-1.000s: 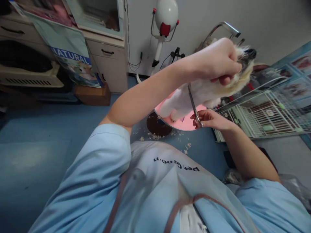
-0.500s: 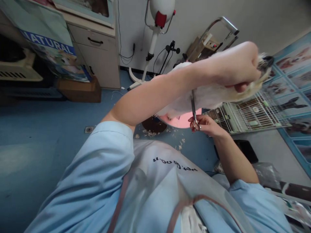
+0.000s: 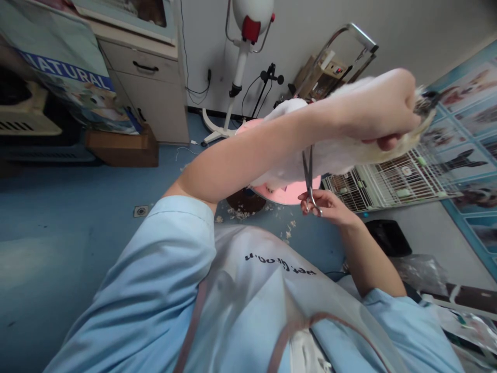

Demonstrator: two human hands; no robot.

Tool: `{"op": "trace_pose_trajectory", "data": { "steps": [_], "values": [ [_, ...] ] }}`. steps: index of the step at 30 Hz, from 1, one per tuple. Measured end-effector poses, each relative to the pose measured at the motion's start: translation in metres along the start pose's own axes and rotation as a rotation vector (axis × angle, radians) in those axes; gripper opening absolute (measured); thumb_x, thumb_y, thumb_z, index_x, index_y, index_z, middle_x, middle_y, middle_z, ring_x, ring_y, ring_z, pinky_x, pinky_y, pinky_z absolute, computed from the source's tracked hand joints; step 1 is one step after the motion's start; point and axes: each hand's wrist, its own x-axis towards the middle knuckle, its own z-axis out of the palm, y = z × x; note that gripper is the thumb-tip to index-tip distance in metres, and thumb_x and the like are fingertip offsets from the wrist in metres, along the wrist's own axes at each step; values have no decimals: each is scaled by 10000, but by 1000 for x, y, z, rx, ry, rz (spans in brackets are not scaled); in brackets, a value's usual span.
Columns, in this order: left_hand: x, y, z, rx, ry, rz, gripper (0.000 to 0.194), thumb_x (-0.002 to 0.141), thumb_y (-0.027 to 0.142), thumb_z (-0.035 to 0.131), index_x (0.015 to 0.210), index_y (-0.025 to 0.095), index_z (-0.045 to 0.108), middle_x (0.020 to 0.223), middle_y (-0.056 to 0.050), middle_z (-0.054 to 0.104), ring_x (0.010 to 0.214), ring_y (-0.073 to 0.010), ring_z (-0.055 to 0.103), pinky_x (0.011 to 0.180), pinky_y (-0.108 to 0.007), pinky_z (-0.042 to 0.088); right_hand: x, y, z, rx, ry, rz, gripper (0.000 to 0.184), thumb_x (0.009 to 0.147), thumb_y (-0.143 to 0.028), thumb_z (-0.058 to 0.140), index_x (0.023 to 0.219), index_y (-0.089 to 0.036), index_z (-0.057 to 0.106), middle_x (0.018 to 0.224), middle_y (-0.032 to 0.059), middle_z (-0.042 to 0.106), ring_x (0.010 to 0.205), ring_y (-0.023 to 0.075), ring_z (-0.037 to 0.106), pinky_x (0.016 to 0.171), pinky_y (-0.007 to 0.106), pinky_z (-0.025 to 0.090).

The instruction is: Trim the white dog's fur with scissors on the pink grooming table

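A small white dog (image 3: 337, 155) stands on a round pink table (image 3: 289, 192). My left hand (image 3: 382, 106) is closed round the dog's muzzle and holds its head up at the upper right. Just below, my right hand (image 3: 328, 204) grips a pair of metal scissors (image 3: 309, 176), whose blades point up into the fur of the dog's chest. Much of the dog is hidden behind my left forearm.
Fur clippings (image 3: 285, 228) lie on the blue floor around the table's dark base (image 3: 243, 199). A white wire cage (image 3: 392, 181) lies at the right, a stand dryer (image 3: 243, 57) and a cabinet (image 3: 149, 77) stand behind, and a metal grooming arm (image 3: 349, 39) rises above.
My view has shifted right and down. My left hand has lifted the dog's head further right, and the scissors have turned more upright beneath its chest.
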Motion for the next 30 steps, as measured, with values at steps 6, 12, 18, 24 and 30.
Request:
{"op": "trace_pose_trajectory", "data": {
  "steps": [6,12,18,24,30],
  "values": [
    [0,-8,5,-94,27,118,317,765,185,420,595,56,654,538,-58,534,450,-39,425,493,-172,315,1,-1,1,11,20,-12,530,651,-462,817,1046,-151,649,725,37,657,623,144,619,627,274,519],
    [2,-11,6,-110,50,109,280,734,195,431,544,96,610,544,-72,560,454,-73,464,463,-197,289,5,2,-1,42,-9,-8,510,652,-423,822,1050,-154,654,750,49,675,639,157,637,637,281,528],
    [0,-8,5,-100,56,118,269,716,219,409,513,122,557,581,-93,592,431,-70,431,429,-209,249,12,11,0,150,-27,-11,550,620,-491,817,1018,-141,667,792,70,686,692,176,659,660,296,543],
    [2,-8,9,-89,104,86,290,752,137,388,503,91,529,526,-69,565,355,-17,346,388,-162,190,16,21,5,169,-34,-13,528,614,-433,840,1019,-147,660,777,63,689,645,158,652,634,284,544],
    [-2,-7,6,-128,56,123,270,755,172,408,499,123,478,589,-78,619,414,-25,416,420,-154,269,21,30,11,145,22,-39,480,640,-392,833,1020,-155,660,766,51,687,639,141,643,635,270,539]
  ]
}}
